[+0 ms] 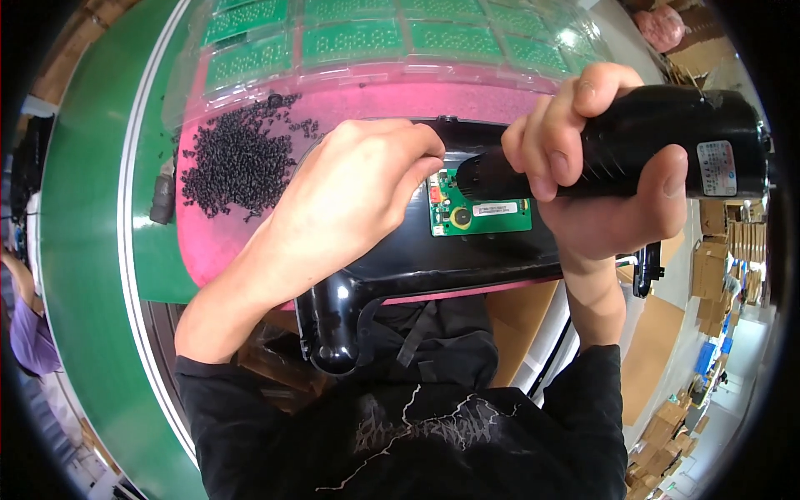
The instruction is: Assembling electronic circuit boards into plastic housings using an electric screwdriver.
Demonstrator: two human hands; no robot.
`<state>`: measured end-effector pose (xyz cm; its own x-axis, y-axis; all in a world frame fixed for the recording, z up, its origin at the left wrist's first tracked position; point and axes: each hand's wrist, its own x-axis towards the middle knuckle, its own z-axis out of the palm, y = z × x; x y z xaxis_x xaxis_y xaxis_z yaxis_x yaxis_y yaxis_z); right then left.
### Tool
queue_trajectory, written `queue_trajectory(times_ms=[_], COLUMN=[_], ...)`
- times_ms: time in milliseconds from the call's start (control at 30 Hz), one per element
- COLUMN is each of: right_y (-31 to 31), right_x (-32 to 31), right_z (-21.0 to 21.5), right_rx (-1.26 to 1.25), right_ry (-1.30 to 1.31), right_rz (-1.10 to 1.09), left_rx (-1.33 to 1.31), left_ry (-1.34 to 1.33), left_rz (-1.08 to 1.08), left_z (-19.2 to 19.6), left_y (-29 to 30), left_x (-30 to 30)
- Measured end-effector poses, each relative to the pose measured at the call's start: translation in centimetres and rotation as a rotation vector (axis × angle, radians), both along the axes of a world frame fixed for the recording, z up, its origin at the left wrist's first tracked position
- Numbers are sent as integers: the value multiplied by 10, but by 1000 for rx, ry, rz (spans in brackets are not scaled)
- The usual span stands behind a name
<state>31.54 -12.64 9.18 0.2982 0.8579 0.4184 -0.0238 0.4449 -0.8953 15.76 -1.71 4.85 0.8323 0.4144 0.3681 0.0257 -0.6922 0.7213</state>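
Observation:
A black electric screwdriver point(617, 142) is gripped in my right hand point(575, 158), its thick end to the right and its narrower end over a green circuit board point(492, 220). The tool hides the board's upper middle part; its tip cannot be made out. The board lies in a glossy black plastic housing point(433, 265). Close to the board's upper left corner, my left hand point(367, 183) is closed, thumb and forefinger pinched together. Whatever sits between those fingertips is too small or hidden to name. The left wrist and hand cover part of the housing's left side.
A heap of small black screws point(237, 158) lies on the pink mat point(196, 242), left of my left hand. Behind stand see-through trays point(350, 42) of green boards. A small dark cylindrical piece point(162, 198) rests on the green table point(92, 250). At far left, another person's purple sleeve point(33, 333) shows.

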Motion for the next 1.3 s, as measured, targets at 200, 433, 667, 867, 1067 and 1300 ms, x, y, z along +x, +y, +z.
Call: queue_trajectory(times_ms=[200, 433, 667, 867, 1067, 1300], right_y=[18, 9, -19, -23, -28, -31], right_x=[5, 2, 11, 9, 9, -17], right_z=[4, 4, 26, 19, 11, 12], right_rx=[-52, -35, 288, 349, 143, -86], right_ry=[-18, -152, 125, 79, 67, 83], right_rz=[334, 115, 248, 222, 347, 93], left_rx=[1, 33, 52, -166, 50, 28], left_ry=[17, 103, -57, -25, -61, 66], left_rz=[3, -39, -196, -347, -255, -84], left_z=[0, 1, 2, -1, 0, 3], left_y=[-2, 0, -3, -3, 3, -1], left_x=[1, -5, 2, 5, 5, 0])
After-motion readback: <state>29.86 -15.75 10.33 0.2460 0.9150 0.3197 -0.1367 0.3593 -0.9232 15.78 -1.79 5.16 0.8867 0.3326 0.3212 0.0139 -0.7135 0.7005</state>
